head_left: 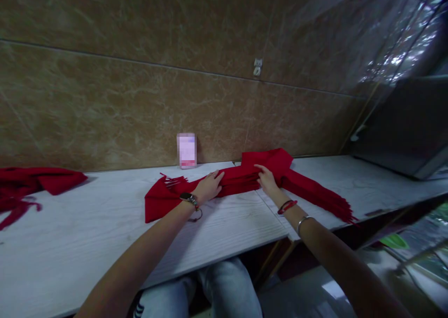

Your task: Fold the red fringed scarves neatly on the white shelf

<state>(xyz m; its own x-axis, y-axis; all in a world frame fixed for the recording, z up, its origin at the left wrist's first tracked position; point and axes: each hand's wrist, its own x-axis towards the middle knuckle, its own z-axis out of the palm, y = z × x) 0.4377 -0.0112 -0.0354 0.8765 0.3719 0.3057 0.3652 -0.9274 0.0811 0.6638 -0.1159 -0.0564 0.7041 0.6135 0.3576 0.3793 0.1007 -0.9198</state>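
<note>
A red fringed scarf [241, 180] lies across the white tabletop, its middle gathered into narrow lengthwise folds. My left hand [209, 187] rests over the left part of these folds, fingers and thumb gripping the cloth. On the right part, my right hand [268, 180] grips the folds, its index finger reaching along the top. To the left of my left hand the scarf spreads into a wider flap with fringe. Beyond my right hand one part lies bunched by the wall, and a narrow fringed end runs right to the table's front edge. Cloth under both palms is hidden.
Another red fringed cloth [38, 180] lies at the far left of the white table [105, 243]. A blurred pinkish card or phone [186, 151] leans on the brown tiled wall [140, 103]. A dark box-like object [402, 126] stands at the right end. My knees are under the table.
</note>
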